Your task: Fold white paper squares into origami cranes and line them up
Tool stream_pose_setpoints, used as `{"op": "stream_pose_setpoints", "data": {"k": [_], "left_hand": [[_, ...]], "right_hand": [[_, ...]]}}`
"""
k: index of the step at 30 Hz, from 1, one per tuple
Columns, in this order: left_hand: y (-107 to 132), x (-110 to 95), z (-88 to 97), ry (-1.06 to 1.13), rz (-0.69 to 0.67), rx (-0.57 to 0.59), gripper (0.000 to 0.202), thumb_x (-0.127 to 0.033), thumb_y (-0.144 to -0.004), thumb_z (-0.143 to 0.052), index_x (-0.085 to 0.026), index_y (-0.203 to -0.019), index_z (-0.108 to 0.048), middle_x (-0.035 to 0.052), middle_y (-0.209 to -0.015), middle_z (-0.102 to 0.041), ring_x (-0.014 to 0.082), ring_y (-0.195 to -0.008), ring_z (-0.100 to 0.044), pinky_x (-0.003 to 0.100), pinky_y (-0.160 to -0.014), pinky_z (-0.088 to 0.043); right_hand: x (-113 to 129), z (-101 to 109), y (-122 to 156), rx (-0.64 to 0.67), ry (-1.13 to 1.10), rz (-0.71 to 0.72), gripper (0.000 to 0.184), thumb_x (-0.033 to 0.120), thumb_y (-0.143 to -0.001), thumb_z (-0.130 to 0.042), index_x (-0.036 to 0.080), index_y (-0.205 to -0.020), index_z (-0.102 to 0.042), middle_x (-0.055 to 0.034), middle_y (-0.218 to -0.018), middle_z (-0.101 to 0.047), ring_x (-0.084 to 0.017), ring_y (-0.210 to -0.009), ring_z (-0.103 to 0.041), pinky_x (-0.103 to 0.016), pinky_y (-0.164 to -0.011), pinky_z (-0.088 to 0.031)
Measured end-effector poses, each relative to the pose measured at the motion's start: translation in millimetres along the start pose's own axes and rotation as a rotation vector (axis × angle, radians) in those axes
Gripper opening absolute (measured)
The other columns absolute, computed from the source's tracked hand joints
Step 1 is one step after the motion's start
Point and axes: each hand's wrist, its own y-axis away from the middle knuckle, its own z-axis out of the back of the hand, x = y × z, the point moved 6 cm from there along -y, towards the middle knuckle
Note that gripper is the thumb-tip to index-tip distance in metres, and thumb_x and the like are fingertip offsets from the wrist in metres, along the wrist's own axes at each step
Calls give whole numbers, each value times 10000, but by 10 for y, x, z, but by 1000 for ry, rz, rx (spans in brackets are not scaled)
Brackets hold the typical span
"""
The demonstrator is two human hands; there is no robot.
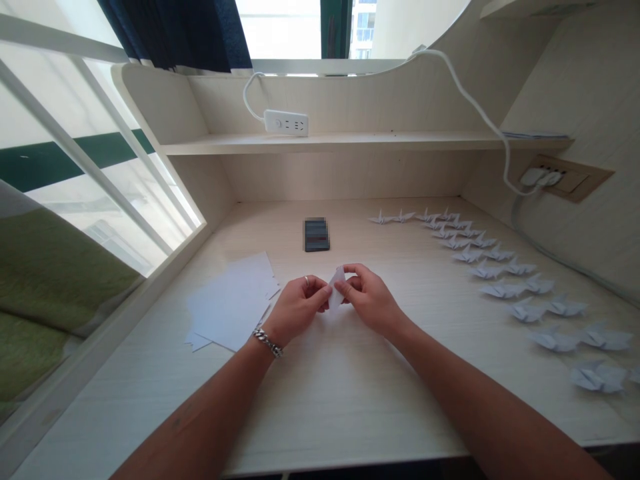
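Observation:
Both hands meet over the middle of the pale wooden desk (350, 387). My left hand (296, 308), with a ring and a metal bracelet at the wrist, pinches one side of a small folded piece of white paper (337, 288). My right hand (370, 298) pinches the other side with thumb and fingertips. The paper is held a little above the desk, partly hidden by the fingers. A loose stack of white paper sheets (233, 303) lies just left of my left hand.
Several folded white paper cranes (505, 272) stand in two rows along the right of the desk. A dark phone (317, 235) lies beyond my hands. A white power strip (286, 123) sits on the shelf, its cable running to a wall socket (543, 177). A window frame bounds the left side.

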Motion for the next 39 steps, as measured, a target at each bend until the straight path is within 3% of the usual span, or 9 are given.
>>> {"op": "stream_pose_setpoints", "data": {"k": [4,8,11,15,21,27,33,39], "left_hand": [[-12,26,51,10,-10,-69,247,-388,-751,-667,-144,-739,-631,29,-631,-644,131,-588,-577,256,-592,-466],[10,10,-16,33,26,18,246,-367,-744,-682,-143,-674,-605,23,-587,-625,122,-559,-561,249,-581,-460],[29,-52,-32,20,-19,21,248,-363,-741,-689,-147,-655,-603,14,-576,-619,112,-539,-544,234,-554,-434],[33,-68,21,4,-49,-72,232,-367,-744,-686,-144,-708,-632,12,-598,-627,118,-565,-562,235,-564,-437],[13,7,17,10,-9,-44,271,-388,-718,-713,-142,-667,-612,-2,-579,-585,120,-558,-557,248,-562,-453],[18,-29,63,54,-38,-144,239,-351,-725,-710,-128,-698,-630,21,-634,-633,123,-589,-575,246,-580,-460],[25,-33,38,251,-33,-75,303,-240,-637,-791,-142,-861,-612,12,-724,-662,132,-671,-620,251,-640,-492],[51,-81,71,134,-71,-59,369,-214,-650,-781,-143,-977,-625,43,-809,-695,125,-685,-617,231,-632,-486]], "right_hand": [[-47,5,-28,17,-11,-99,290,444,-785,-614,155,-800,-626,-24,-656,-632,-151,-624,-591,-287,-614,-479],[7,44,-18,8,149,-33,253,390,-795,-605,168,-676,-620,-17,-618,-621,-141,-593,-554,-285,-606,-453],[19,23,-5,20,76,-51,277,426,-782,-619,165,-693,-623,-20,-626,-626,-144,-601,-563,-289,-612,-464],[-21,-49,-4,71,-112,-124,347,503,-738,-654,160,-774,-620,-22,-712,-647,-144,-656,-592,-293,-643,-492],[-25,-39,-11,95,44,-42,294,452,-769,-642,179,-689,-571,14,-621,-570,-123,-583,-522,-263,-570,-441],[-2,-129,29,151,-154,-97,287,418,-726,-696,171,-795,-567,-8,-729,-628,-141,-656,-612,-297,-630,-506],[-35,-94,23,188,34,-87,153,301,-745,-651,164,-726,-585,-4,-651,-608,-134,-604,-592,-275,-596,-477],[-51,-36,29,230,195,-81,126,275,-743,-614,160,-696,-603,11,-593,-561,-115,-546,-513,-232,-506,-383]]}}
